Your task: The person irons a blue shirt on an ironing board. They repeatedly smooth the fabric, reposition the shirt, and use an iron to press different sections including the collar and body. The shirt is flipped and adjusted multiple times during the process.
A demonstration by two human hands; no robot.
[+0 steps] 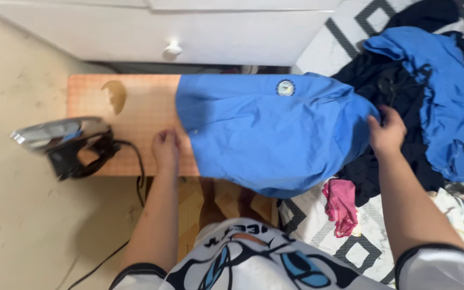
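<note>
While spread, shirt point(264, 129) between hands.

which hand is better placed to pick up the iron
Left, probably. The left hand rests on the board at the blue shirt edge, close to the iron. The right hand grips cloth at the far end.

board point(135, 107): far part covered by blue shirt point(264, 134), beyond left hand point(166, 150); board legs not seen.
shirt: right end runs under right hand point(386, 134) into clothes pile point(430, 96); can't tell where it ends.
right fingertips: buried in dark cloth, grip unclear.
badge point(285, 87) on shirt: too small to read.
iron point(65, 144): blurred, left of left hand; cord point(108, 252) cut by bottom edge.
drawer point(189, 37): cut by top edge.
</note>
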